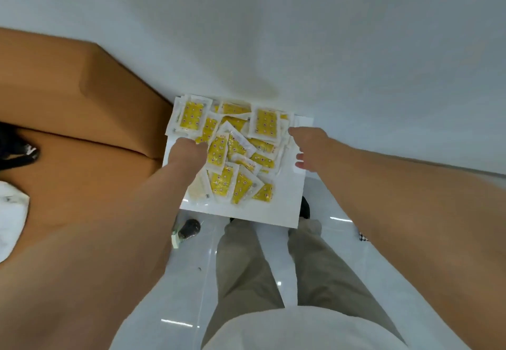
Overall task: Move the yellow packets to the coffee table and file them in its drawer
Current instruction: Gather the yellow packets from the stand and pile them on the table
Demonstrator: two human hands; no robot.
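A heap of several yellow packets (232, 147) in clear wrappers lies on a small white table (287, 204) against the white wall. My left hand (187, 152) rests at the left side of the heap, its fingers curled down among the packets; whether it grips one is hidden. At the right edge of the heap my right hand (306, 147) hovers with fingers spread, touching or nearly touching the outermost packets. The coffee table and its drawer are out of view.
A tan sofa (82, 119) stands close to the left of the white table. My legs in beige trousers (273, 267) are right in front of it on a glossy white floor. A dark shoe (189, 227) and a small object lie on the floor at left.
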